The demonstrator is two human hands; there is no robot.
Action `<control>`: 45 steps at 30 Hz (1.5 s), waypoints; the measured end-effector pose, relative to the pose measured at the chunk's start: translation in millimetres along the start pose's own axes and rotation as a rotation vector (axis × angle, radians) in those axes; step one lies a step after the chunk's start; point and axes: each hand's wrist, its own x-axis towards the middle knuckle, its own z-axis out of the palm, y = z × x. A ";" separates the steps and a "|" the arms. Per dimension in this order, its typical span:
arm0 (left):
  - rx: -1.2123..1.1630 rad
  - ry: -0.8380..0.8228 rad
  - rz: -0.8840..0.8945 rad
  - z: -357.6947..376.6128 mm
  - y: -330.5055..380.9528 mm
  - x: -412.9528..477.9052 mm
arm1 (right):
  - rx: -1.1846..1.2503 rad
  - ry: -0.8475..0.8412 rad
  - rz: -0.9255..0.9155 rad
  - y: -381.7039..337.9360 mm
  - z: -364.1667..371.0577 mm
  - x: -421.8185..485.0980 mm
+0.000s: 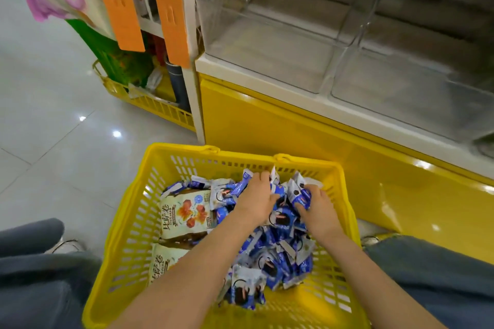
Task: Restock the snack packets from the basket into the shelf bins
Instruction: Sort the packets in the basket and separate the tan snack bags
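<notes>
views: 1 | head-worn | facing forward-down | close over basket (128, 222) | shelf bins (267, 48) beyond

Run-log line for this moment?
left hand: grips blue snack packets | right hand: grips blue snack packets | both inside yellow basket

A pale, glossy tiled floor (53, 120) is seen, on which a yellow slotted basket (133, 211) is set close in front of a shelf unit (280, 141) with a yellow base. A second, lower yellow basket (149, 104) is placed on the floor at the unit's left end. On the unit's white ledge (267, 88), clear plastic bins (267, 43) are ranged side by side.
</notes>
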 end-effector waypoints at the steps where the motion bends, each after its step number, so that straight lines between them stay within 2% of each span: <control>1: 0.034 0.031 0.048 -2.4 -1.7 -5.0 | -0.088 0.030 -0.052 -0.5 -1.7 -1.8; 3: 0.004 0.149 0.129 -13.3 -9.8 -20.4 | -0.109 0.136 -0.165 -6.7 -5.7 -5.9; 6: -0.102 0.394 0.125 -45.0 -43.6 -54.0 | 0.069 0.171 -0.297 -39.1 -8.5 -15.9; 9: -0.045 0.702 -0.071 -80.7 -96.8 -80.9 | 0.113 0.076 -0.448 -81.8 4.7 -19.3; 11: -0.085 0.759 -0.265 -96.8 -128.3 -90.2 | 0.130 -0.029 -0.503 -110.2 21.6 -18.3; 14: -0.210 0.584 -0.424 -100.2 -166.4 -101.6 | 0.108 -0.171 -0.531 -148.8 52.7 -10.7; 16: -0.259 0.422 -0.404 -89.0 -183.3 -110.2 | 0.086 -0.228 -0.510 -169.0 72.6 -2.9; 17: -0.290 0.396 -0.387 -83.1 -187.5 -113.9 | 0.078 -0.247 -0.498 -177.4 82.0 1.4; 21: -0.340 0.499 -0.356 -74.9 -188.9 -118.2 | 0.032 -0.296 -0.454 -199.1 115.4 18.1; 29: -0.365 0.508 -0.324 -75.6 -193.2 -117.2 | -0.016 -0.283 -0.376 -221.0 142.6 47.0; 32: -0.373 0.506 -0.324 -75.8 -194.2 -116.6 | -0.055 -0.272 -0.411 -222.1 136.0 45.0; 35: -0.389 0.492 -0.333 -75.5 -193.3 -116.9 | -0.003 -0.185 -0.492 -220.8 115.7 29.8; 39: -0.375 0.640 -0.247 -80.4 -187.6 -120.1 | 0.162 -0.149 -0.555 -214.7 71.7 4.0; 42: -0.432 0.454 -0.044 -84.6 -174.4 -119.1 | 0.419 -0.357 -0.410 -212.0 39.2 -15.4; 44: -0.556 0.346 0.007 -86.1 -164.7 -119.2 | 0.605 -0.561 -0.284 -213.8 23.4 -25.1; 45: -0.629 0.344 0.011 -86.2 -161.5 -119.8 | 0.647 -0.637 -0.252 -214.2 18.3 -28.0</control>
